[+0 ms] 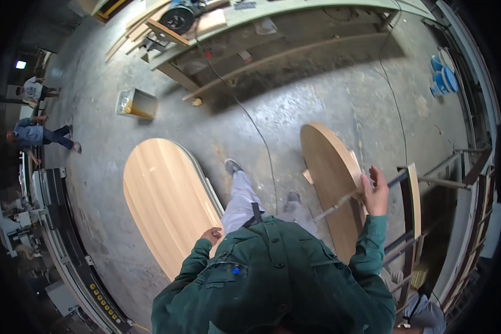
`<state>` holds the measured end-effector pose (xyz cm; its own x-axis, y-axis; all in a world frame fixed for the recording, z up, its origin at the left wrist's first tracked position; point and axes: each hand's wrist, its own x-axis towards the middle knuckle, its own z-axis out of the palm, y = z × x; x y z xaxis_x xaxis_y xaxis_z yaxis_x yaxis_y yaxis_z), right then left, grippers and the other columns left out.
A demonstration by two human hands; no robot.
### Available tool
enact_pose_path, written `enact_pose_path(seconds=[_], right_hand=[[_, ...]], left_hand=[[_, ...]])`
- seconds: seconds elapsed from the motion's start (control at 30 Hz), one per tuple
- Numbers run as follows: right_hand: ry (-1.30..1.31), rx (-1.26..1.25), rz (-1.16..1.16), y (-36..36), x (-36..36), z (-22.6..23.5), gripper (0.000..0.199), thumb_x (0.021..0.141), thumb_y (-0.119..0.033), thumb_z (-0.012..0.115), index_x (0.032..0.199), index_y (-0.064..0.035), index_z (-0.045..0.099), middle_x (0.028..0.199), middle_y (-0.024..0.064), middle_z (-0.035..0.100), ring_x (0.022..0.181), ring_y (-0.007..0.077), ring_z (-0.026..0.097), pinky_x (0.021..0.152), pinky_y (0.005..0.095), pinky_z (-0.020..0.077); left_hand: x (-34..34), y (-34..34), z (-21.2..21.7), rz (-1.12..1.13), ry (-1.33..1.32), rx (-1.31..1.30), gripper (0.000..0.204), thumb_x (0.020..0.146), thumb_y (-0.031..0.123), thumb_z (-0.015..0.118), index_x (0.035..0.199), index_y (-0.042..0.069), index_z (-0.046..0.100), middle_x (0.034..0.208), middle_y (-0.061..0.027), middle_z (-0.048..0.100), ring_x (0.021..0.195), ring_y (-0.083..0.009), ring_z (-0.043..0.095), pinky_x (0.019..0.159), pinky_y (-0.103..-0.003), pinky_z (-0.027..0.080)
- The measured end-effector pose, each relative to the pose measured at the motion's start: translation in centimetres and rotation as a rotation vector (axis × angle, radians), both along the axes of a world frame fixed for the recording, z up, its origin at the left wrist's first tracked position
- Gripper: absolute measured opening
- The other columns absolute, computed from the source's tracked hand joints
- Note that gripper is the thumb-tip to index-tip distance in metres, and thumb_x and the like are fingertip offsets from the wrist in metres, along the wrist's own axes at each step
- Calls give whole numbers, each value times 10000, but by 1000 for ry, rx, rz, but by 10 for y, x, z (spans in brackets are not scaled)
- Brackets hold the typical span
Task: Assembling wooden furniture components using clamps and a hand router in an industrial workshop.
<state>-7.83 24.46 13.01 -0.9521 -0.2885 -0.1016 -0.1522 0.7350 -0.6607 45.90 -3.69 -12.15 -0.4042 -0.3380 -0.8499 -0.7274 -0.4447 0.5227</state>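
My left hand is low at the near right edge of a pale wooden panel with a rounded end. Its fingers are curled, and I cannot make out what is in them. Above the edge of a browner rounded panel, my right hand is raised with fingers bent. A thin greyish strip runs from it across that panel toward my legs; its exact kind is unclear. The brown panel stands tilted on the right, and the pale one lies face up on the left.
A workbench with a power tool and boards stands ahead. A metal tin sits on the floor; a black cable crosses it. Blue buckets and metal racks are right, machinery and two people left.
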Motion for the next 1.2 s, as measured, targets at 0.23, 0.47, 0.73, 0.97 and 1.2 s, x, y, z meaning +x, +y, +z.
enact_pose_path(seconds=[0.23, 0.47, 0.73, 0.97, 1.2], right_hand=[[-138, -142, 31, -170, -19, -35, 449, 851, -264, 623, 1167, 37, 517, 925, 146, 634, 848, 210, 619, 761, 305, 485], [-197, -104, 208, -397, -64, -21, 497, 893, -372, 531, 1178, 35, 520, 1067, 227, 607, 1023, 292, 589, 859, 335, 454], [-200, -416, 400, -720, -194, -19, 641, 883, -433, 519, 1251, 85, 436, 1132, 257, 571, 1028, 289, 584, 861, 319, 445], [-273, -140, 343, -842, -254, -54, 567, 761, -377, 630, 1083, 63, 477, 961, 260, 599, 896, 389, 590, 786, 436, 470], [-1039, -627, 73, -852, -257, -34, 220, 722, -102, 671, 872, -20, 532, 586, 59, 526, 355, 113, 452, 271, 244, 310]], left_hand=[[-99, -313, 67, 89, 61, -601, 347, 878, 208, 562, 1185, 47, 554, 902, -37, 642, 756, -94, 539, 675, -220, 444], [-289, -573, 166, 294, 396, -904, 416, 943, 307, 440, 1199, -11, 521, 1168, -136, 560, 1069, -202, 541, 943, -302, 384], [-471, -761, 167, -16, 158, -893, 548, 896, 450, 495, 1210, 2, 522, 1058, -140, 613, 1017, -231, 552, 913, -312, 396], [-566, -775, 145, 6, 13, 164, 382, 846, 359, 607, 1036, 31, 559, 818, -69, 602, 633, -185, 611, 568, -349, 583], [-562, -775, 126, 217, 167, 365, 270, 810, 270, 568, 937, 32, 564, 744, -110, 606, 575, -224, 586, 441, -331, 514]])
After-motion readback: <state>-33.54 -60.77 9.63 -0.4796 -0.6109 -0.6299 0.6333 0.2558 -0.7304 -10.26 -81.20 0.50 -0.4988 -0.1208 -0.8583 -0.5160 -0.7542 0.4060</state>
